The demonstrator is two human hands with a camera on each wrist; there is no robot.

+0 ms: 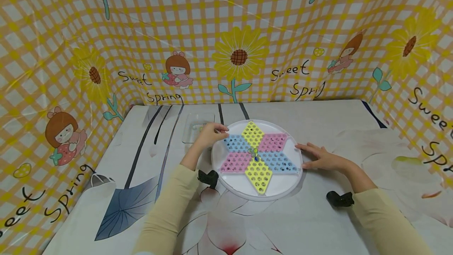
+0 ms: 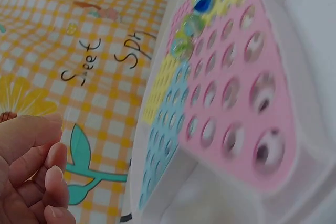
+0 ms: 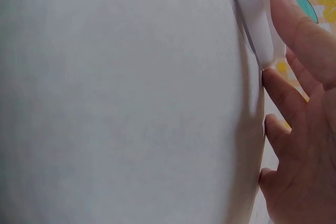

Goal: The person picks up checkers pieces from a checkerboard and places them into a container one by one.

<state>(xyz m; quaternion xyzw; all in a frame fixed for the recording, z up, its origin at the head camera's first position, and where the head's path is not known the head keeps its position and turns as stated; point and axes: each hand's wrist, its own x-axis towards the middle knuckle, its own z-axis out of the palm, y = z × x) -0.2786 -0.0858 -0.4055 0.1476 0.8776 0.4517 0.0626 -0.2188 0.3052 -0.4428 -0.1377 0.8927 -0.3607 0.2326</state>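
Note:
A round white Chinese checkers board (image 1: 231,182) lies on the table, with a star of yellow, pink and blue perforated panels. At its centre sit a dark blue marble (image 1: 256,159) and clear yellow-green marbles (image 2: 182,47). My left hand (image 1: 212,133) hovers by the upper left rim, near a blue panel (image 1: 236,143). Its fingers are loosely curled in the left wrist view, and nothing shows between them. At the right rim, my right hand (image 1: 326,158) rests with spread fingers. In the right wrist view its thumb (image 3: 299,27) lies along the board's edge, other fingertips lower down at the table.
Behind my left hand stands a clear plastic tray (image 1: 187,133) with a few small marbles in it. Black wrist-camera mounts (image 1: 208,178) hang by both sleeves. A checked cloth (image 1: 198,19) encloses the back and sides of the patterned tabletop (image 1: 301,223).

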